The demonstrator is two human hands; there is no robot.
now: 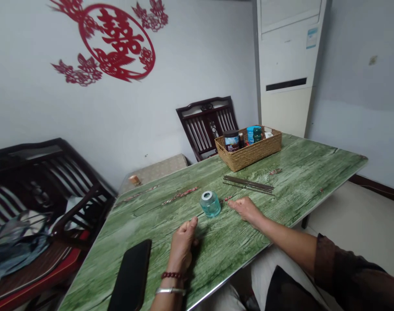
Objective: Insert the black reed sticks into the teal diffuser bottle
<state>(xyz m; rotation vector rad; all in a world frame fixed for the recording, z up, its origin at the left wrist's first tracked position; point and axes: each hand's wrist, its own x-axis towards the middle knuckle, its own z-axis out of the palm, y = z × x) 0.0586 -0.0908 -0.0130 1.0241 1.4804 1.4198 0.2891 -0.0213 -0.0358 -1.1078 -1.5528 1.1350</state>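
Note:
A small teal glass bottle [210, 203] with a silver neck stands on the green wood-grain table [300, 177]. My left hand [183, 246] rests on the table just in front of it, fingers curled under, with bead and metal bracelets on the wrist. My right hand [246, 209] lies flat on the table to the right of the bottle, fingers stretched toward it, holding nothing. A bundle of thin dark sticks [248, 184] lies beyond my right hand.
A wicker basket [248, 156] with jars stands at the far side. A black phone [131, 276] lies near the front left edge. Dark wooden chairs [207, 123] stand behind and left of the table; a tall white air conditioner [287, 65] stands in the corner.

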